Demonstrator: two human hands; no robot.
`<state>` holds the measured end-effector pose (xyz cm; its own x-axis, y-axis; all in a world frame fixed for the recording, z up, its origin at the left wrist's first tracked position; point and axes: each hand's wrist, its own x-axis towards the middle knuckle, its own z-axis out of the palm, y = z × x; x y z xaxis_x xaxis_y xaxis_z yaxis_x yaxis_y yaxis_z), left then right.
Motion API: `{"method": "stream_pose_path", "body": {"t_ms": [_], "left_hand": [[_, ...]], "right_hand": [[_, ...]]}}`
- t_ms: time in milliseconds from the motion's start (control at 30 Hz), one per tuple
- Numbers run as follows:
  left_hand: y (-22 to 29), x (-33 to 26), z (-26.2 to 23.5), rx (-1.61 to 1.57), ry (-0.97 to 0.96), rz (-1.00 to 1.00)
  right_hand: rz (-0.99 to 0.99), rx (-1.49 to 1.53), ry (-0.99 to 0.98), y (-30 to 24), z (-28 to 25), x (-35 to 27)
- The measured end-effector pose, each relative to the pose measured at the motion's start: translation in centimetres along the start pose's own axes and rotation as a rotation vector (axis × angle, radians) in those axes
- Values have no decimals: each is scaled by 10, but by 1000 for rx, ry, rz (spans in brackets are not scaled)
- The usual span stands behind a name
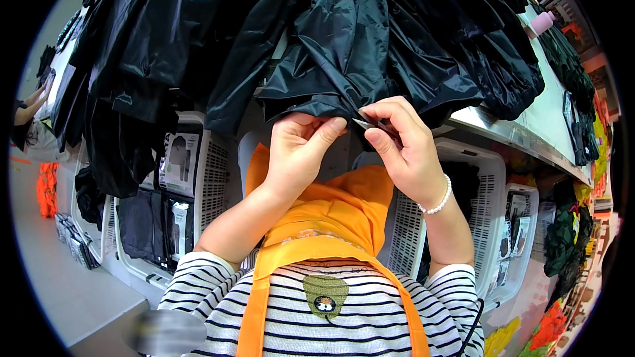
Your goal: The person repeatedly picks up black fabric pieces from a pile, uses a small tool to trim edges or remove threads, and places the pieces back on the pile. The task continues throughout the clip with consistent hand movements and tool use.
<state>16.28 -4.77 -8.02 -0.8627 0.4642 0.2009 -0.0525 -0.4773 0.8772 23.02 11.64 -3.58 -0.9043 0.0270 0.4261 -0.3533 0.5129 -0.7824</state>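
Observation:
A shiny black garment (340,46) hangs down toward me over the edge of a heap of similar black garments. My left hand (299,152) is closed in a pinch, with the garment's lower edge between thumb and fingers. Just to its right, my right hand (409,152) is closed around small metal thread snips (363,123). The snips' pointed blades stick out leftward at the cloth's edge, close to my left thumb. Most of the snips is hidden in my palm, and I cannot make out any thread between the blades.
White plastic baskets (210,178) stand below on the left, holding packaged black garments (142,225). More white baskets (488,192) stand at the right under the white table (522,129). A pink bottle (542,23) is at the far right. Another person's arm (33,107) shows at the left edge.

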Motion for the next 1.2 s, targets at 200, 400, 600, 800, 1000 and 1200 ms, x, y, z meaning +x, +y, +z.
{"method": "stream_pose_path", "body": {"t_ms": [200, 400, 600, 800, 1000, 1200], "left_hand": [[-2, -1, 3, -15, -31, 17], [-7, -1, 2, -117, -51, -2], [-6, -1, 1, -100, -49, -28], [-8, -2, -2, -55, -43, -39], [-10, -6, -7, -61, -16, -51], [-18, -14, -10, -7, -4, -215]], "right_hand": [[-54, -57, 4, -7, -1, 3], [-82, -27, 28, -4, 3, 4], [-68, -3, 22, -3, 3, 4], [-44, 0, 18, 0, 2, 4], [119, 166, -19, -1, -19, 0], [-18, -178, 220, 0, -17, -14]]}}
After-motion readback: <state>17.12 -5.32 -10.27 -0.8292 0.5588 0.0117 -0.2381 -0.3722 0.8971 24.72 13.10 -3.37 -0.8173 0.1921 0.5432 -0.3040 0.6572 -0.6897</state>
